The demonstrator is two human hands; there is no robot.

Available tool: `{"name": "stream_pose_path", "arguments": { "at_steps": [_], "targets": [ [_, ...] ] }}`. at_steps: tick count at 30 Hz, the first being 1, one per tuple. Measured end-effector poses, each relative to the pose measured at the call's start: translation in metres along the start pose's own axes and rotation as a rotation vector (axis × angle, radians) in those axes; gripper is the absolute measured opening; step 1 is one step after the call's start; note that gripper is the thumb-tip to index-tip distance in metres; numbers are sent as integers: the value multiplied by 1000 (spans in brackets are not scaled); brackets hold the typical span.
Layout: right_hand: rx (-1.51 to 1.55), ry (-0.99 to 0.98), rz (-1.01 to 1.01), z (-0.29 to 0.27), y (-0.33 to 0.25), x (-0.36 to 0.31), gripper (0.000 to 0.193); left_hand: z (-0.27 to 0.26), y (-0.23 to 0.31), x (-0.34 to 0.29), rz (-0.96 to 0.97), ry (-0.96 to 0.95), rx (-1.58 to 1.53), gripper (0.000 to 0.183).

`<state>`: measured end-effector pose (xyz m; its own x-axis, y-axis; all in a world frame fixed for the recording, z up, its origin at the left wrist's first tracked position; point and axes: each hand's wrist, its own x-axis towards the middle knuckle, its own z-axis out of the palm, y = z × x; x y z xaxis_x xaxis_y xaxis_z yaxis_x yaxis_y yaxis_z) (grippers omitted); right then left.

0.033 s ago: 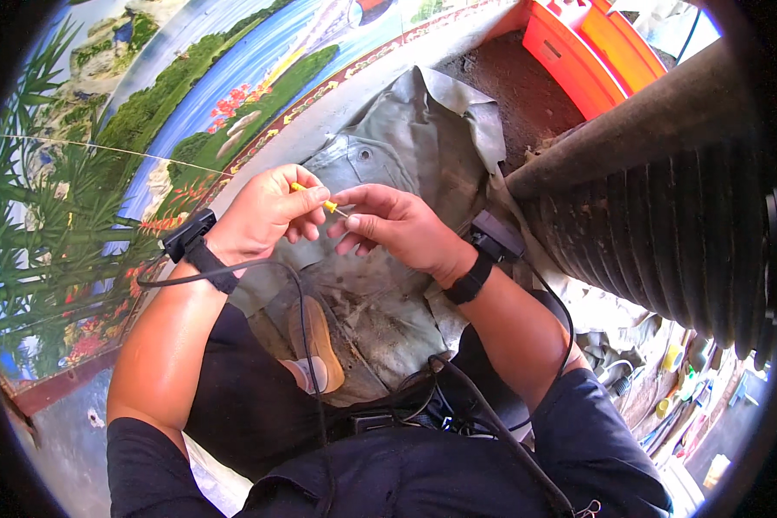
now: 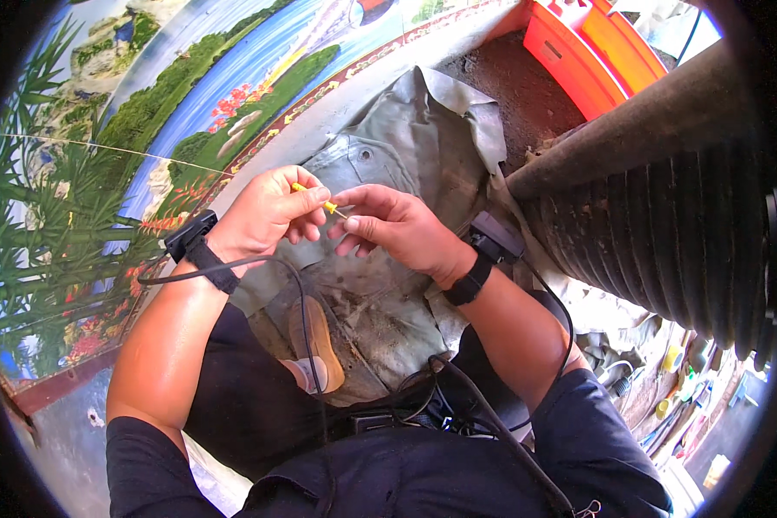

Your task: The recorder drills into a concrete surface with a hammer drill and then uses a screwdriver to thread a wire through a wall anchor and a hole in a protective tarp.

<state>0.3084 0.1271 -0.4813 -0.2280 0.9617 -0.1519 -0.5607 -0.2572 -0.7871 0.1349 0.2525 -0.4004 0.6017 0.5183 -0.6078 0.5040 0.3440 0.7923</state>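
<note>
My left hand (image 2: 276, 209) is closed in a pinch around a small yellow-handled screwdriver (image 2: 329, 206), whose thin metal shaft points right and down. The shaft's end meets the thumb and fingertips of my right hand (image 2: 390, 223), which are curled toward each other. Whether those fingertips grip the shaft itself or some tiny thing at its tip is too small to tell. Both hands are raised over a grey-green crumpled sheet (image 2: 397, 341) on the ground, close in front of my body.
On the left stands a wall panel painted with a landscape (image 2: 173, 164). A large dark ribbed cylinder (image 2: 647, 233) rises at the right, and an orange container (image 2: 578, 60) lies behind it. Black cables (image 2: 302, 298) hang from straps on my wrists. My shoe (image 2: 315, 345) rests below my hands.
</note>
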Motion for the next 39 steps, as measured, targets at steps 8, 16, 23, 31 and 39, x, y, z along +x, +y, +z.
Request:
{"name": "stream_pose_path", "arguments": {
  "at_steps": [8, 16, 23, 31, 39],
  "targets": [
    [-68, 16, -95, 3, 4, 3, 22, 0, -6, 0, -115, -27, -263, 21],
    [-79, 97, -263, 14, 18, 3, 15, 2, -8, 4, -144, -38, -294, 25],
    [-377, 261, -434, 17, 28, 5, 17, 12, -11, 5, -150, -72, -259, 27],
    [-731, 370, -528, 16, 13, 0, 16, 10, -21, 7, -146, -42, -310, 22],
    [-1095, 397, -701, 2, 4, 1, 10, 9, -14, 11, -49, -39, -191, 23]
  ]
}}
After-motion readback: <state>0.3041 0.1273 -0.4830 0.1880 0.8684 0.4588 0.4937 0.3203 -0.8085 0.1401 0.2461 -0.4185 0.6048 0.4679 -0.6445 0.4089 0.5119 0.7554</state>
